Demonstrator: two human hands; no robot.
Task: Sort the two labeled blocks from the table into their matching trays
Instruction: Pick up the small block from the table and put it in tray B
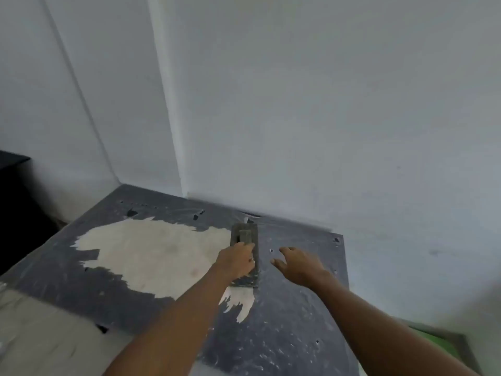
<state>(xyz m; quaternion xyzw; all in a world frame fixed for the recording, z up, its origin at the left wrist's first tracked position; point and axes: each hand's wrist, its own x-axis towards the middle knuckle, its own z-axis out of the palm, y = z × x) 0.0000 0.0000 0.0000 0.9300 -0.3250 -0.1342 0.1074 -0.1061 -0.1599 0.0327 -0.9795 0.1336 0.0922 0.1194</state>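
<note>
A grey-green oblong block (245, 234) with a raised part on top lies on the dark, worn table (284, 335) near the wall. My left hand (237, 260) lies on the block's near half, fingers curled over its top; a ring shows on one finger. My right hand (296, 263) hovers just to the right of the block, fingers spread, holding nothing. No label on the block can be read. No second block and no trays are in view.
A large pale patch (151, 253) where the table's coating is worn off covers its left middle. White walls (325, 118) meet the table's far edge. A dark cabinet (13, 207) stands at the far left. Something green (442, 346) shows past the table's right edge.
</note>
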